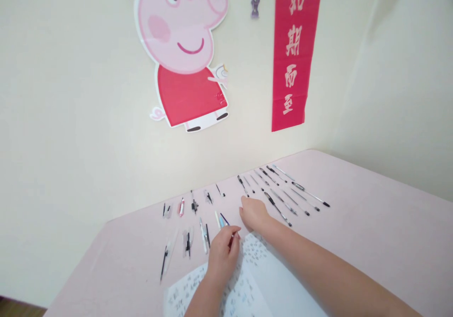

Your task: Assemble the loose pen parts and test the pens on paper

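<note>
My left hand point(223, 252) is closed above a sheet of paper point(247, 279) covered in handwriting, with a thin dark pen part point(231, 237) pinched between thumb and fingers. Just beyond it lie a light blue pen piece point(222, 221) and a dark purple stick point(224, 219). My right hand point(253, 213) is farther out with its fingers curled down near the tabletop; what they hold, if anything, is hidden. A black-capped pen point(243, 185) lies just past its fingertips, and another black pen point(278, 208) rests to its right.
Several pens and refills point(293, 201) lie in slanted rows at the right. More pen parts, among them a pink pen point(181, 207) and a clear barrel with a black refill point(164, 262), are spread at the left. The pink tabletop point(382, 232) meets a wall point(88, 119).
</note>
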The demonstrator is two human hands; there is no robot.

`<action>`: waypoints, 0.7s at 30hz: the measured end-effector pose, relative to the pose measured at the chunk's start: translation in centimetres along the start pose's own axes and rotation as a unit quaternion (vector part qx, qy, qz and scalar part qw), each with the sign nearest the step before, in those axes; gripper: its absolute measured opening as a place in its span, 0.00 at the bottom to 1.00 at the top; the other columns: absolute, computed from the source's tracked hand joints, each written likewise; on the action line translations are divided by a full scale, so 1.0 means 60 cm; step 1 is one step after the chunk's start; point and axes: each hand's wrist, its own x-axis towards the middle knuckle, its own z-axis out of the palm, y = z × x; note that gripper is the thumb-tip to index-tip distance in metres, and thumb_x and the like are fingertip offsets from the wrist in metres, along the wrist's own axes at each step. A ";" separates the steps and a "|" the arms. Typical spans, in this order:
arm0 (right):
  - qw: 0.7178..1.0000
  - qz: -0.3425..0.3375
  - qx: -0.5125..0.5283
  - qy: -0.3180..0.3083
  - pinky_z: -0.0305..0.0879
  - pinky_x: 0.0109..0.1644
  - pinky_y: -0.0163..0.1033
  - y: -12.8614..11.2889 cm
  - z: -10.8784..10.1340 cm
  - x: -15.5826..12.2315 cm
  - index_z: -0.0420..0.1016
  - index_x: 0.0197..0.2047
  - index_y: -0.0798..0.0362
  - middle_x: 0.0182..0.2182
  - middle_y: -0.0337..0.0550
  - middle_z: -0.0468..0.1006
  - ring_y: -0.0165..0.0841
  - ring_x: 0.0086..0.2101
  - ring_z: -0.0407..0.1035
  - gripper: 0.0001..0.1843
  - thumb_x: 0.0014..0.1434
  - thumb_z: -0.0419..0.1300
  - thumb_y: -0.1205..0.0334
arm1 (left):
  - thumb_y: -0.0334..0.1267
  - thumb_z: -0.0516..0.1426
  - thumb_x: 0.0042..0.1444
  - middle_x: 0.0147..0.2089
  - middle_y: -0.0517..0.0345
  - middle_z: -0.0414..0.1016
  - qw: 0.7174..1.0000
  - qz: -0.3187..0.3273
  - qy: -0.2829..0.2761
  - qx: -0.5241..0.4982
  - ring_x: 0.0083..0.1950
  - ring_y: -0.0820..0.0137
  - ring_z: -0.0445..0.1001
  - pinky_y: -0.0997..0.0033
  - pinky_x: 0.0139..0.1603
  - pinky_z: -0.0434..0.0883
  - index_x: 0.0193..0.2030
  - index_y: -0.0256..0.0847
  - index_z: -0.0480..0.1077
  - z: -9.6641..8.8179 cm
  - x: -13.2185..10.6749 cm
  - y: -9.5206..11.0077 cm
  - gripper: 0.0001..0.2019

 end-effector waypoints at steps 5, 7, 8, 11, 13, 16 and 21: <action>0.999 -0.048 0.010 -0.009 0.59 0.39 0.38 0.004 0.012 -0.022 0.72 0.37 0.56 0.36 0.50 0.77 0.38 0.37 0.71 0.12 0.58 0.49 0.62 | 0.33 0.47 0.56 0.36 0.53 0.75 0.999 0.017 -0.032 0.021 0.38 0.67 0.72 0.67 0.40 0.67 0.39 0.41 0.70 0.002 -0.001 0.004 0.12; 0.999 -0.041 0.021 -0.003 0.59 0.38 0.37 0.009 0.015 -0.022 0.72 0.36 0.55 0.35 0.48 0.77 0.37 0.36 0.71 0.11 0.58 0.50 0.62 | 0.32 0.47 0.56 0.36 0.53 0.75 0.999 0.017 -0.040 0.022 0.38 0.67 0.72 0.67 0.40 0.67 0.39 0.41 0.71 0.003 -0.002 0.004 0.12; 0.999 -0.038 0.027 -0.002 0.59 0.37 0.37 0.011 0.015 -0.021 0.72 0.36 0.54 0.35 0.48 0.77 0.37 0.36 0.71 0.10 0.58 0.50 0.62 | 0.32 0.47 0.55 0.36 0.53 0.75 0.999 0.016 -0.043 0.019 0.39 0.67 0.72 0.67 0.41 0.67 0.39 0.41 0.71 0.003 -0.003 0.004 0.12; 0.999 -0.035 0.041 -0.003 0.58 0.37 0.36 0.013 0.018 -0.018 0.73 0.35 0.53 0.34 0.47 0.78 0.36 0.36 0.71 0.10 0.57 0.51 0.63 | 0.32 0.48 0.55 0.36 0.54 0.76 0.999 0.012 -0.045 0.005 0.39 0.66 0.72 0.66 0.41 0.66 0.39 0.42 0.71 0.002 -0.005 0.004 0.12; 0.998 -0.032 0.047 -0.005 0.58 0.37 0.36 0.013 0.018 -0.016 0.73 0.35 0.53 0.34 0.47 0.78 0.36 0.36 0.70 0.10 0.57 0.51 0.63 | 0.32 0.48 0.55 0.37 0.54 0.76 0.999 0.011 -0.046 -0.003 0.40 0.66 0.72 0.66 0.42 0.66 0.39 0.42 0.71 0.002 -0.004 0.003 0.12; 0.997 -0.028 0.076 -0.021 0.58 0.37 0.36 0.013 0.016 -0.008 0.74 0.34 0.55 0.34 0.48 0.78 0.37 0.36 0.70 0.10 0.57 0.52 0.61 | 0.32 0.48 0.55 0.36 0.54 0.76 0.999 0.009 -0.053 -0.004 0.39 0.66 0.72 0.66 0.42 0.66 0.38 0.42 0.71 0.002 -0.003 0.003 0.11; 0.989 -0.042 0.138 -0.026 0.59 0.39 0.35 -0.001 0.012 0.027 0.74 0.37 0.54 0.35 0.46 0.77 0.34 0.36 0.70 0.13 0.59 0.50 0.59 | 0.32 0.48 0.55 0.36 0.54 0.75 0.998 0.004 -0.060 0.003 0.38 0.66 0.72 0.67 0.40 0.66 0.38 0.41 0.71 0.003 -0.001 0.002 0.11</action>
